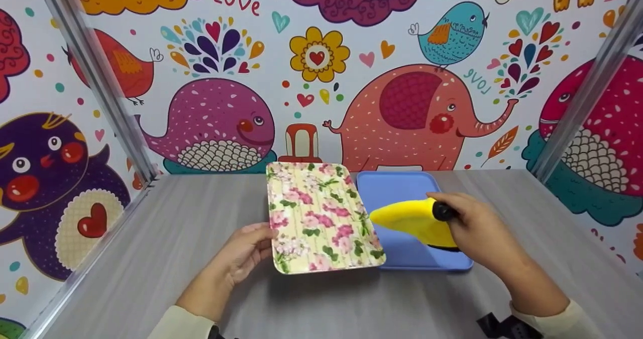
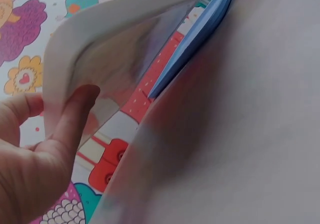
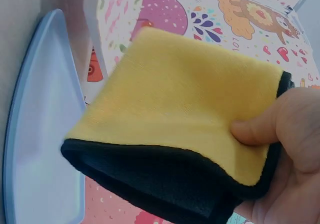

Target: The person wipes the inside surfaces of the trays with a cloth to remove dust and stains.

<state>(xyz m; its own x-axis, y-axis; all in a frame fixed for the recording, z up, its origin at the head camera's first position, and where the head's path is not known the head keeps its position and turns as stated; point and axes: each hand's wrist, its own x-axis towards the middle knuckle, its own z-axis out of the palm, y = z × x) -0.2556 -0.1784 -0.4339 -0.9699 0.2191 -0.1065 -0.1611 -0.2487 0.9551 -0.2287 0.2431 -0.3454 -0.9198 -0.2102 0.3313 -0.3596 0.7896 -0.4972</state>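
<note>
In the head view my left hand [image 1: 247, 251] grips a floral tray [image 1: 316, 213] by its left edge. The tray is tilted and raised over the table, its shadow below it. Its pale underside [image 2: 125, 49] faces the left wrist camera, with finger and thumb of that hand on either side of the rim. My right hand [image 1: 479, 223] pinches a folded cloth [image 3: 180, 94], yellow outside with a dark lining and black edging. The cloth hangs right beside the floral tray's right edge, above a blue tray [image 1: 402, 258] that lies on the table.
The grey wood-grain table [image 1: 201, 198] stretches to both sides and in front. A wall [image 1: 311, 7] printed with cartoon animals stands behind it, with side panels on metal posts [image 1: 100, 78] at left and right.
</note>
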